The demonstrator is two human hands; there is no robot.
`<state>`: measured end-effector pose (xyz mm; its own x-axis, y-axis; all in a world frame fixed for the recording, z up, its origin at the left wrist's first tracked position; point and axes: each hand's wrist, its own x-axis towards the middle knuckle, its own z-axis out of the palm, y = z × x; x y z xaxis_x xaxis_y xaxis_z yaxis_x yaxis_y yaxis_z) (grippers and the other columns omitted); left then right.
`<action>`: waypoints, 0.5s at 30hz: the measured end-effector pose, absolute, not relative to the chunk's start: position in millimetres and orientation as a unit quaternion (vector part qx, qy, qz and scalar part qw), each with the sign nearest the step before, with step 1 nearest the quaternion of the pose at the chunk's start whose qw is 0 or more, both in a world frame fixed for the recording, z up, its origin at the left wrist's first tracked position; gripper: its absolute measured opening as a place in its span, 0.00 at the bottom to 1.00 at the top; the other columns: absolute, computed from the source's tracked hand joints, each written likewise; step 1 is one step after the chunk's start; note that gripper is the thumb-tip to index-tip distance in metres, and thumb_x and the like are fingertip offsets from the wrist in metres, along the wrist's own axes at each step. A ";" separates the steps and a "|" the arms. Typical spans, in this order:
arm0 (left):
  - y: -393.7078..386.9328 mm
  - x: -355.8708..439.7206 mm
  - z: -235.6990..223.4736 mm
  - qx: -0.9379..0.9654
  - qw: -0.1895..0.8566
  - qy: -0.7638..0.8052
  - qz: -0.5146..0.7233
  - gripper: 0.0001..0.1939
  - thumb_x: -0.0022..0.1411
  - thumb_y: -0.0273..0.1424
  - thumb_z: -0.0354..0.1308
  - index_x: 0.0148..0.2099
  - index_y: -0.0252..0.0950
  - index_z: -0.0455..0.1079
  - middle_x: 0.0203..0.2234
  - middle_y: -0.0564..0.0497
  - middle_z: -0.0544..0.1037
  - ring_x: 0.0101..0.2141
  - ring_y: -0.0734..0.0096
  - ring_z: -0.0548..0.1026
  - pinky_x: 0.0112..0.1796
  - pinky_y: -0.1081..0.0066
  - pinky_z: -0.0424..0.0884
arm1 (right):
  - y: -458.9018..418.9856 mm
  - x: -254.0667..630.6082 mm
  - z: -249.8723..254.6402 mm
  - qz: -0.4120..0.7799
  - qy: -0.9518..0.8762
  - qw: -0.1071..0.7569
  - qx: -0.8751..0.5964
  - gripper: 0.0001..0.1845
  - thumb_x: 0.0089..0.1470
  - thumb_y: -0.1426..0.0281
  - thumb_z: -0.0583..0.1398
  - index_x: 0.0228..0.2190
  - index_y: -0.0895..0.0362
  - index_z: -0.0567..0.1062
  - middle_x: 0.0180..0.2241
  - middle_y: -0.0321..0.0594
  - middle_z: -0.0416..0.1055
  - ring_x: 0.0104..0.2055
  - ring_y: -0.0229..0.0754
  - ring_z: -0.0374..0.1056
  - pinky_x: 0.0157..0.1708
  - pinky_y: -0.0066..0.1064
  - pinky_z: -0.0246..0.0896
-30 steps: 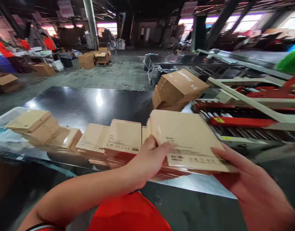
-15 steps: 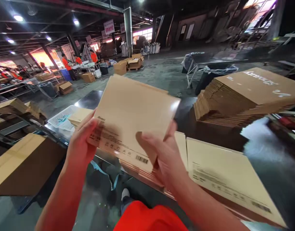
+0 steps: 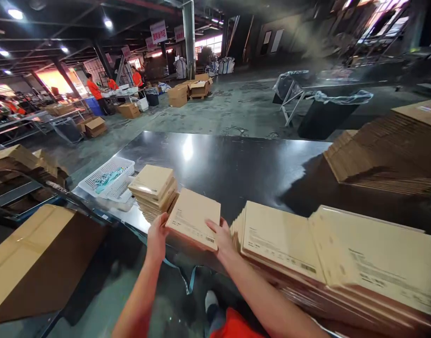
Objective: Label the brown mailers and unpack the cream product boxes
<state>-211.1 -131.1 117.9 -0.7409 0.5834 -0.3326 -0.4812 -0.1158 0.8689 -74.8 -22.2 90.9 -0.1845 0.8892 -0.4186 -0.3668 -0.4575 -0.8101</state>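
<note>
Between my two hands is a flat tan cardboard box (image 3: 194, 216), with small print and a barcode on its upper face. My left hand (image 3: 158, 234) grips its left edge, and my right hand (image 3: 219, 234) holds the right edge with the thumb on top. The box is low over the front of the dark table (image 3: 222, 159). Just beyond my left hand stands a stack of similar flat boxes (image 3: 154, 180). To the right of my right hand are more stacks of printed flat boxes (image 3: 278, 230), running along the table's front edge.
A white plastic basket (image 3: 109, 176) with teal strips sits at the table's left end. Folded cartons (image 3: 387, 150) are piled at right. A large carton (image 3: 35, 253) stands at lower left. A teal strap (image 3: 187, 281) hangs below the edge. People in orange (image 3: 95, 89) work far off.
The flat box has gone from close in front of me down and away, to the table beside the left stack. Both hands stay on it. My view has shifted, showing more of the table.
</note>
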 end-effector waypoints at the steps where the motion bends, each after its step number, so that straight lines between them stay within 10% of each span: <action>1: -127.3 -212.4 104.8 0.032 0.345 0.558 0.754 0.20 0.55 0.46 0.61 0.44 0.37 0.72 0.48 0.43 0.77 0.52 0.57 0.74 0.45 0.66 0.71 | -15.8 -75.5 83.1 0.711 -0.274 0.443 -0.472 0.33 0.26 0.67 0.73 0.37 0.51 0.69 0.34 0.33 0.76 0.37 0.46 0.76 0.32 0.34 0.76; 15: -83.8 -203.3 33.3 -0.087 0.403 0.534 0.738 0.25 0.68 0.49 0.43 0.64 0.49 0.56 0.67 0.48 0.61 0.65 0.64 0.61 0.50 0.66 0.71 | 22.2 -132.8 71.3 0.668 -0.353 0.417 -0.505 0.32 0.32 0.70 0.69 0.41 0.51 0.65 0.39 0.34 0.75 0.43 0.44 0.73 0.39 0.34 0.73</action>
